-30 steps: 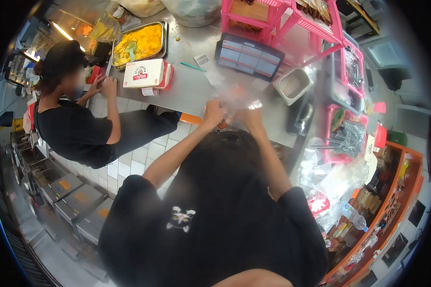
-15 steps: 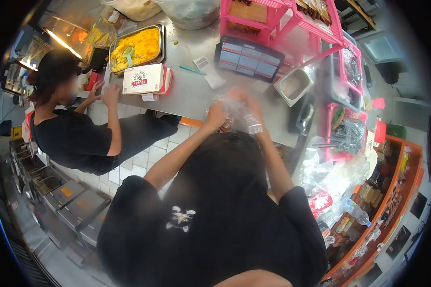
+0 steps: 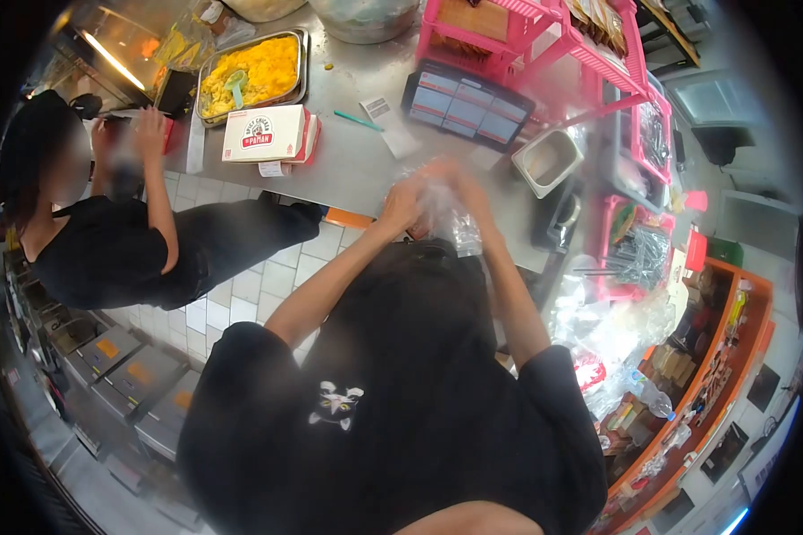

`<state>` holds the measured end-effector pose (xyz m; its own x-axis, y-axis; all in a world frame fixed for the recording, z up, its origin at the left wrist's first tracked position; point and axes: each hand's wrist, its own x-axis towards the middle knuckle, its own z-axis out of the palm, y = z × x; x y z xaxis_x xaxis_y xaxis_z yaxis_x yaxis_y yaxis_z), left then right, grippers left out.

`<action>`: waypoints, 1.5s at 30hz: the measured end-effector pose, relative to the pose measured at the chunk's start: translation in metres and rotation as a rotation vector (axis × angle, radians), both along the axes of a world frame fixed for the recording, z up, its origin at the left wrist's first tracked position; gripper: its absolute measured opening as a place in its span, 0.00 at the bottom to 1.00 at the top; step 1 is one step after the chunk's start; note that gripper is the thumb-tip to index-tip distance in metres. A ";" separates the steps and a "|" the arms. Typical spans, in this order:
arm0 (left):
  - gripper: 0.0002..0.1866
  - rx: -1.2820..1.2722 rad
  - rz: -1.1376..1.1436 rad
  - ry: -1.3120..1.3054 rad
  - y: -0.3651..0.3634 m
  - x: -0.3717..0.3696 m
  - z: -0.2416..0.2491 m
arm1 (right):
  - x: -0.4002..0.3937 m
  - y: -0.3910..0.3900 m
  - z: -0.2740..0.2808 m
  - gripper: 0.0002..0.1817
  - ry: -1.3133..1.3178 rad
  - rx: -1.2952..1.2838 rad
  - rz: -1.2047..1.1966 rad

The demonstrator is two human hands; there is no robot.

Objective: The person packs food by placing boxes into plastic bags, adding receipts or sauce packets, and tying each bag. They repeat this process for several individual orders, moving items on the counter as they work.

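A clear plastic bag (image 3: 460,232) hangs between my hands at the table's front edge, close to my body. My left hand (image 3: 403,205) is closed on its left side, fingers curled. My right hand (image 3: 469,189) grips the upper right part, and the view is hazy there. Something small and reddish shows under my left hand; I cannot make out what it is. Beyond my hands lies a white paper slip (image 3: 385,127) beside a green pen-like stick (image 3: 359,120).
White-and-red food boxes (image 3: 262,134) stand left, before a tray of yellow food (image 3: 252,78). A tablet (image 3: 467,105), a metal container (image 3: 549,160) and pink racks (image 3: 617,53) are at right. A co-worker (image 3: 107,241) stands at left; loose plastic (image 3: 589,321) lies right.
My hands stay at the bag with only slight movement. The co-worker has shifted left, with hands now raised near a red item. The whole view has moved slightly.
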<state>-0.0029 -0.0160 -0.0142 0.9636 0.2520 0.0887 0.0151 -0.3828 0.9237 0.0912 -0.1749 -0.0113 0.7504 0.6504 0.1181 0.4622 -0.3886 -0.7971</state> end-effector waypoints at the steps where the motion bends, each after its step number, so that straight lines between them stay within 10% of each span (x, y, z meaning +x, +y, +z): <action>1: 0.13 -0.013 -0.001 -0.022 0.001 0.002 -0.001 | 0.001 -0.002 -0.001 0.16 -0.003 -0.002 0.008; 3: 0.14 -0.099 -0.003 0.055 0.004 -0.001 0.006 | 0.000 -0.009 -0.004 0.12 0.492 0.183 -0.061; 9: 0.15 -0.060 -0.030 0.154 0.008 -0.002 -0.005 | -0.004 -0.007 -0.004 0.09 0.206 0.203 -0.021; 19: 0.15 -0.076 -0.112 0.168 0.010 0.000 -0.008 | -0.004 -0.011 0.042 0.09 0.455 0.065 -0.074; 21: 0.18 -0.047 -0.121 0.186 0.006 0.003 -0.014 | -0.015 -0.010 0.054 0.09 0.071 0.088 0.012; 29: 0.20 -0.009 -0.260 0.046 0.029 0.019 -0.006 | -0.003 -0.017 0.028 0.12 -0.111 -0.070 -0.198; 31: 0.25 -0.433 -0.156 0.376 0.064 0.028 0.024 | -0.005 -0.039 0.052 0.12 -0.087 -0.178 -0.402; 35: 0.32 0.288 0.522 0.326 0.129 0.083 -0.015 | -0.021 -0.121 0.081 0.13 -0.245 -0.234 -0.973; 39: 0.35 0.527 0.627 0.446 0.147 0.114 -0.046 | -0.029 -0.190 0.064 0.16 -0.023 -0.509 -1.185; 42: 0.36 -0.007 0.736 0.256 0.170 0.147 -0.073 | -0.021 -0.220 0.027 0.17 0.515 0.149 -1.120; 45: 0.31 -0.490 0.774 0.229 0.193 0.169 -0.049 | -0.004 -0.225 0.024 0.14 0.789 0.228 -1.045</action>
